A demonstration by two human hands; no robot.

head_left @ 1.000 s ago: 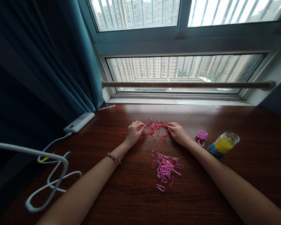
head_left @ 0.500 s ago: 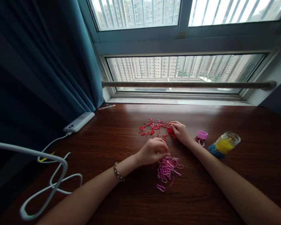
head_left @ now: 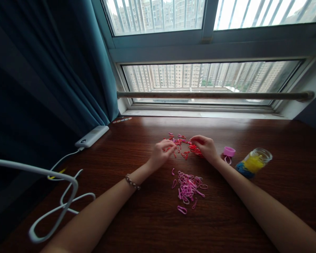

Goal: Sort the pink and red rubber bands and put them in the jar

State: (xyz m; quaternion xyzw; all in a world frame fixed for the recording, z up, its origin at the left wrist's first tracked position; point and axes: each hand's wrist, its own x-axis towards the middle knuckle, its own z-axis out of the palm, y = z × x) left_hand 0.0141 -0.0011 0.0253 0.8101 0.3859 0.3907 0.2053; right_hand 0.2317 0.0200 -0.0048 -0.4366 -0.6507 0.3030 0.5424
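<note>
My left hand [head_left: 162, 153] reaches over the left side of the scattered red and pink loops [head_left: 179, 142], thumb and fingertips drawn together; whatever they pinch is too small to make out. Across from it, my right hand [head_left: 204, 148] has its fingertips closed just above a denser heap of red loops [head_left: 195, 150], partly covering that heap. Anything held there is hidden. Nearer me lies a pile of pink and lilac loops [head_left: 188, 188], with a few strays around it. All are small, narrow loops, resembling rubber bands or pin-like clips.
To the right, a glass jar [head_left: 254, 162] with yellow and blue loops lies tilted on the wooden table [head_left: 137, 225]. A pink ring-shaped piece [head_left: 229, 151] with a loop stands beside it. A white power bank [head_left: 92, 136] and white cable [head_left: 73, 196] are at left, near the curtain [head_left: 94, 80].
My left hand has moved from the pink pile up and left to the scattered red loops, uncovering the pink pile. My right hand has lifted slightly and shifted right at the red heap.
</note>
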